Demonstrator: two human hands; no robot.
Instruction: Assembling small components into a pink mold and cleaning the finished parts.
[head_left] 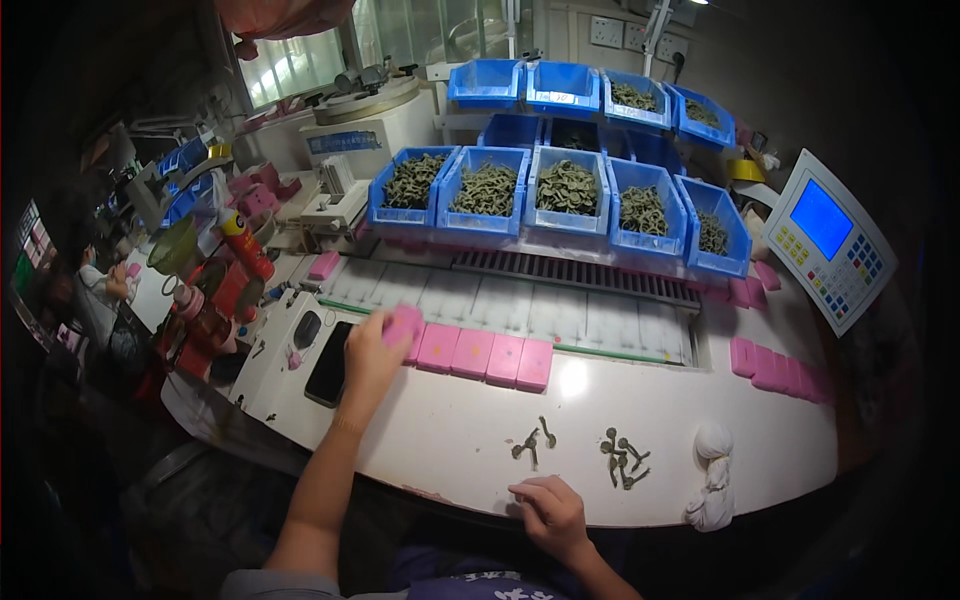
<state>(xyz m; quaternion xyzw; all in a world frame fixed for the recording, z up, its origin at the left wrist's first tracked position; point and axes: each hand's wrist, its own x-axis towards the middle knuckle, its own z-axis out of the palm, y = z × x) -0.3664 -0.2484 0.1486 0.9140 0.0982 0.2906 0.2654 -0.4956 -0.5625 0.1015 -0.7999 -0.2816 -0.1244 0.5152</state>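
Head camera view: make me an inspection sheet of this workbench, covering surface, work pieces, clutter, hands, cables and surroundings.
Surface: white bench, a glare spot beyond the loose green pieces; front edge looks worn.
Work pieces: row of pink blocks; two loose groups of dark green pieces; blue bins behind, several filled with similar green material.
Clutter: black phone-like slab at left; knotted white cloth at right.
Hands: left hand grips a pink block; right hand at the front edge, its grip unclear.
Cables: black plug at a wall socket.
Surroundings: control panel at right; another person far left.
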